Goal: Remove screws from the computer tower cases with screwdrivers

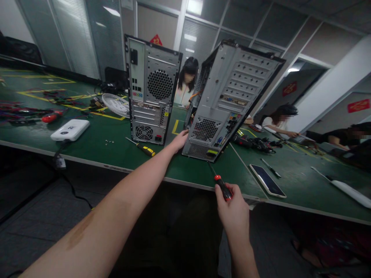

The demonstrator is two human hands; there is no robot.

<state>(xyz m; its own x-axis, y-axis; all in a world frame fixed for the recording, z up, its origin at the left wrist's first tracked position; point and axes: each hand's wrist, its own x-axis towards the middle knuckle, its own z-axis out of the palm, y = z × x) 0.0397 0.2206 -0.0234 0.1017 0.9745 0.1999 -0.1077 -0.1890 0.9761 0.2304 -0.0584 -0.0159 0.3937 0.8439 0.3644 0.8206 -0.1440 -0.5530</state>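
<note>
Two computer cases stand on the green table, backs facing me. My left hand [180, 142] reaches to the lower left side of the right case [232, 96]; its fingertips are hidden at the case's edge. In my right hand [233, 202] is a black and red screwdriver [222, 185], its shaft pointing up and left toward the case's bottom edge. The left case [153, 92] stands upright beside my left forearm. A yellow and black screwdriver [145, 149] lies in front of it, with several small screws [109, 142] to its left.
A white power bank [70, 130] with a cable lies left, near a red-handled tool [52, 116] and loose wires [23, 112]. A phone [267, 180] and pen [271, 168] lie right, near black cables [257, 144]. People sit across and along the green table [185, 179].
</note>
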